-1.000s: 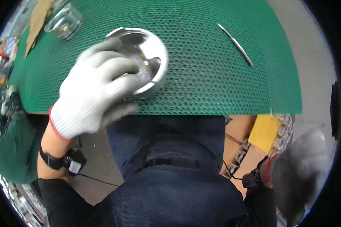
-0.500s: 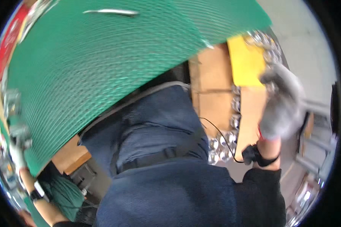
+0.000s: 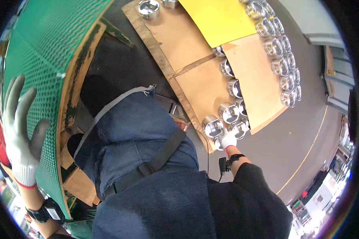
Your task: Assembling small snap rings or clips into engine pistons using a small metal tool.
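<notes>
My left hand, in a white knit glove with a red cuff edge, is raised with spread fingers beside the green textured mat. Nothing is in it. My gloved right hand reaches down among shiny metal pistons at the near corner of a cardboard-covered stack. It is right beside a piston and another piston; its fingertips are partly hidden, so I cannot make out a grip. One more piston stands just beyond them.
Cardboard sheets bear several pistons along their edges. A yellow sheet and a brown cardboard piece cover the middle. The mat lies on a worn wooden-edged bench. Grey cabinets stand at right.
My view has turned right, from the bench toward the pistons. My right hand has lowered to the stack's near corner. My left hand now shows raised and spread at the bench's edge.
</notes>
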### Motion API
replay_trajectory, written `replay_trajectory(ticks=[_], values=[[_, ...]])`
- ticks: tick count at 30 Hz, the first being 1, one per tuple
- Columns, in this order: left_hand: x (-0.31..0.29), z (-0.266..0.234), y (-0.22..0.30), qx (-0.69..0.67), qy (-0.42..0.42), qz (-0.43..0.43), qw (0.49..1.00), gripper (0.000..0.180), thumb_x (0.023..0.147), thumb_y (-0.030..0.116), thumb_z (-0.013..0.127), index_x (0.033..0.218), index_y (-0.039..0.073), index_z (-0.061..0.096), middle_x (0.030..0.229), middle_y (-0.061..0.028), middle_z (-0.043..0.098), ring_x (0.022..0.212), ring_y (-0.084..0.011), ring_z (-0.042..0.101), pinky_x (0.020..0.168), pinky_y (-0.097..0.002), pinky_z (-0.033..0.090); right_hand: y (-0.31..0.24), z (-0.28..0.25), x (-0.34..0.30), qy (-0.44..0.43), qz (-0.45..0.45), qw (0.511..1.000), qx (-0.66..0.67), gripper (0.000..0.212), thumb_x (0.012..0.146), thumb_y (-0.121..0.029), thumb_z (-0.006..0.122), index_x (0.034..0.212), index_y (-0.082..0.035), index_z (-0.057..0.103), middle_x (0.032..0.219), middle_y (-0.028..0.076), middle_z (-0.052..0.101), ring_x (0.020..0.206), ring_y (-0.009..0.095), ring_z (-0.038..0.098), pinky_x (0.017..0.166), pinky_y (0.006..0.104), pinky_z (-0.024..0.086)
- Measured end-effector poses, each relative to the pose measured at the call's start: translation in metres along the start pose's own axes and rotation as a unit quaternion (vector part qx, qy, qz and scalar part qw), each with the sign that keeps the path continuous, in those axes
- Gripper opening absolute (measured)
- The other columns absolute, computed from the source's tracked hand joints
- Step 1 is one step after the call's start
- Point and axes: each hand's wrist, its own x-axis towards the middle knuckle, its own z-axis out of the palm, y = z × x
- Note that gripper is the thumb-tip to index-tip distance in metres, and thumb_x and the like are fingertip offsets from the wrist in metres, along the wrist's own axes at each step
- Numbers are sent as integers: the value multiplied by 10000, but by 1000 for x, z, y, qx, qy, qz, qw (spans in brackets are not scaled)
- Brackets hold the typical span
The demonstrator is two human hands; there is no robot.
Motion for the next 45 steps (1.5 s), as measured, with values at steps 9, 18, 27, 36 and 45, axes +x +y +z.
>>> replay_trajectory(ticks=[9, 18, 27, 36, 45], values=[[90, 60, 14, -148, 58, -44, 986, 729, 961, 548, 443, 1416, -22, 428, 1498, -248, 376, 1401, -386, 363, 1144, -459, 306, -22, -42, 133, -138, -76, 987, -37, 776, 769, -481, 748, 1432, -186, 473, 1396, 239, 486, 1230, 421, 532, 1000, 432, 475], [78, 45, 16, -167, 6, -74, 983, 755, 954, 554, 457, 1421, -36, 398, 1510, -291, 330, 1416, -427, 314, 1163, -510, 221, -37, -68, 86, -180, -171, 965, -79, 858, 768, -524, 737, 1464, -159, 393, 1349, 296, 490, 1215, 424, 543, 985, 486, 465], [83, 54, 16, -178, 21, -83, 980, 759, 912, 576, 549, 1400, 7, 428, 1505, -290, 339, 1411, -438, 322, 1152, -516, 254, -44, -9, 94, -102, -52, 980, -163, 528, 810, -260, 656, 1315, -206, 515, 1287, 219, 513, 1155, 377, 575, 913, 498, 470], [96, 45, 29, -173, 88, -71, 978, 732, 779, 473, 679, 1333, 27, 506, 1408, -242, 460, 1325, -443, 422, 1121, -551, 310, -95, -89, 120, -130, -71, 988, -42, 475, 771, -292, 693, 1183, -58, 663, 1122, 154, 692, 961, 307, 678, 880, 381, 528], [37, 24, 33, -322, 117, -7, 939, 699, 807, 521, 652, 1312, 59, 513, 1398, -229, 436, 1320, -453, 404, 1096, -601, 319, -166, -291, -36, -19, -182, 779, 600, 405, 784, 4, 596, 1189, -7, 586, 1072, 99, 649, 939, 174, 644, 821, 295, 534]])
